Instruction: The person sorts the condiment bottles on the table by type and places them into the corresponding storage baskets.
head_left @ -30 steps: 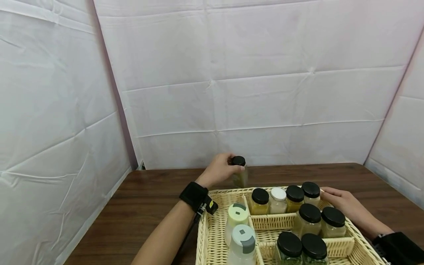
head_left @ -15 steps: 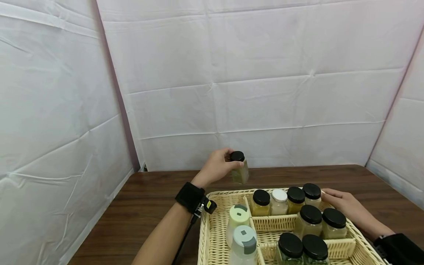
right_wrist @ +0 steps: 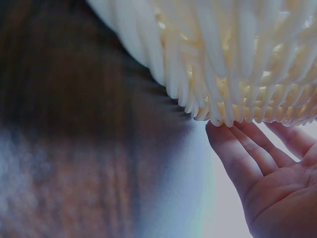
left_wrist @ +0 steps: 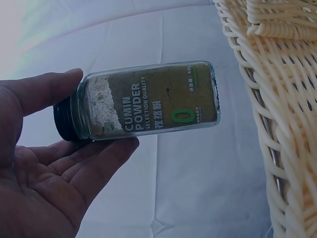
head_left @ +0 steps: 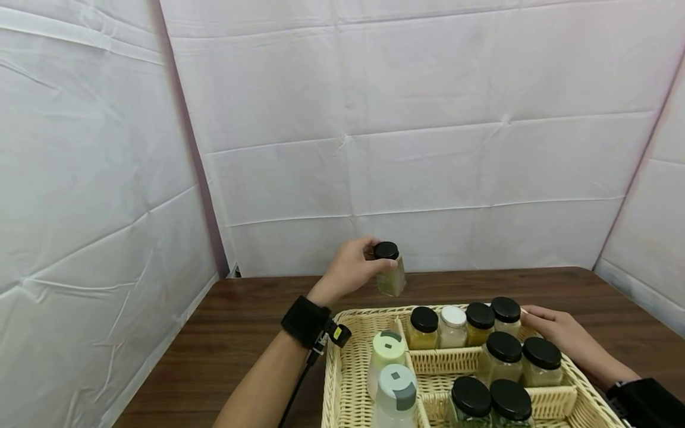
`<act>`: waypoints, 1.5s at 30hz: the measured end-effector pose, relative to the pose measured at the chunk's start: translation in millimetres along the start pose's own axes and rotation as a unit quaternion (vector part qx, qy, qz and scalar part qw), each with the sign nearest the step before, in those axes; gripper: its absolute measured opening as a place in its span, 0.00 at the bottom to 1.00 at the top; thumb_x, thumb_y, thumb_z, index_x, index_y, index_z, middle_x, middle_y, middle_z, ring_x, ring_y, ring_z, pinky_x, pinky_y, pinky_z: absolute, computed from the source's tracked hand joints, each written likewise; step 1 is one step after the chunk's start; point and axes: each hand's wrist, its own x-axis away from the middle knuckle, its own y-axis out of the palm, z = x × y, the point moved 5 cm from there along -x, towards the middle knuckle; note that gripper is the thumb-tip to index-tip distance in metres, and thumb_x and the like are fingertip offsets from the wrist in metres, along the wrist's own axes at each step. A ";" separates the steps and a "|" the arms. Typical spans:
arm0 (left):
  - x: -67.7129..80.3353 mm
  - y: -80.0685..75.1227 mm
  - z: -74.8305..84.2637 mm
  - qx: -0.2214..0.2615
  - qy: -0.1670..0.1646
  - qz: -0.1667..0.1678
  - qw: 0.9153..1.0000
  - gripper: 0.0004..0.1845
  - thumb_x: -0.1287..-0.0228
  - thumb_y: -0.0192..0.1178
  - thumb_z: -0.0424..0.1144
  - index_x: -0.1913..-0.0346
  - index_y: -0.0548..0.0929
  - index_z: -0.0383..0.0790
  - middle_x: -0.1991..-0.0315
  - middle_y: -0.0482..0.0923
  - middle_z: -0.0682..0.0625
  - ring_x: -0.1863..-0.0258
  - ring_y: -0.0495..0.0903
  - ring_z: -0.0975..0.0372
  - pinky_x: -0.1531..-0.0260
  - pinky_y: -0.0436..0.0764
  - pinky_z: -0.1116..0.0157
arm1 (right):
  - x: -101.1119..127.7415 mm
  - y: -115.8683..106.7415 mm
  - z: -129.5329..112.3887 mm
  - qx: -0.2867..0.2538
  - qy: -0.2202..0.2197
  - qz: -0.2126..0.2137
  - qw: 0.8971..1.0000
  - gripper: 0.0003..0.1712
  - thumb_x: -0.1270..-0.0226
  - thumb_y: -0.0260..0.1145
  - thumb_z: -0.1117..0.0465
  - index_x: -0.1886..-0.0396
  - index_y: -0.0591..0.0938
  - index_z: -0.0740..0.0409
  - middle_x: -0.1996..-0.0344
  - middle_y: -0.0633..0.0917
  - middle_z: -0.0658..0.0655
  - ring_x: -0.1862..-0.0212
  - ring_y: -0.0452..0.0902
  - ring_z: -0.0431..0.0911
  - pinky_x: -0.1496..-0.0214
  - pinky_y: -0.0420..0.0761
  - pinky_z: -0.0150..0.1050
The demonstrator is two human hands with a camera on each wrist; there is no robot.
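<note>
My left hand [head_left: 350, 268] pinches black-capped glass cumin powder jar [head_left: 390, 269] at cap end, jar aloft beyond woven cream wicker basket [head_left: 342, 333] far rim, long axis slightly tilted. My right hand [head_left: 559, 334], fingers straight, rests against basket's right wall.

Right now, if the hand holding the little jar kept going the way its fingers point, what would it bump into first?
Probably the white cloth wall behind the table. The left hand holds the cumin jar above the table, beyond the basket, with nothing else visibly ahead, though depth is unclear.
</note>
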 end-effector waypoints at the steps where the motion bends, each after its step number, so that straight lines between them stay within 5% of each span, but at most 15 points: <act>1: 0.4 0.0 1.6 -0.001 0.002 0.000 1.000 0.22 0.29 0.72 0.40 0.38 0.83 0.33 0.49 0.86 0.44 0.53 0.85 0.57 0.55 0.84 0.63 | -0.6 -0.4 0.4 0.001 0.002 0.001 1.000 0.49 0.12 0.46 0.37 0.18 0.53 0.76 0.23 0.55 0.84 0.26 0.53 0.81 0.33 0.68 0.71; 8: 4.2 1.8 10.8 -0.004 0.010 -0.002 1.000 0.21 0.29 0.72 0.39 0.40 0.84 0.33 0.52 0.86 0.45 0.54 0.85 0.54 0.57 0.83 0.64 | 0.9 2.2 0.2 -0.019 0.011 -0.007 1.000 0.51 0.13 0.47 0.35 0.17 0.51 0.74 0.22 0.52 0.83 0.24 0.49 0.80 0.30 0.65 0.72; 15: 7.1 3.1 14.9 0.007 0.007 -0.005 1.000 0.20 0.29 0.72 0.40 0.40 0.84 0.35 0.53 0.86 0.48 0.57 0.84 0.61 0.61 0.82 0.65 | -5.4 0.0 1.2 0.009 0.009 0.008 1.000 0.46 0.11 0.44 0.39 0.19 0.55 0.77 0.24 0.57 0.84 0.26 0.55 0.81 0.35 0.72 0.69; 45: 21.6 10.0 47.6 0.003 0.066 -0.013 0.998 0.20 0.31 0.73 0.33 0.40 0.84 0.33 0.51 0.87 0.45 0.54 0.86 0.62 0.52 0.82 0.67 | -5.4 -0.8 3.8 -0.013 0.013 -0.022 1.000 0.53 0.14 0.47 0.33 0.17 0.49 0.75 0.22 0.50 0.84 0.24 0.48 0.81 0.32 0.65 0.72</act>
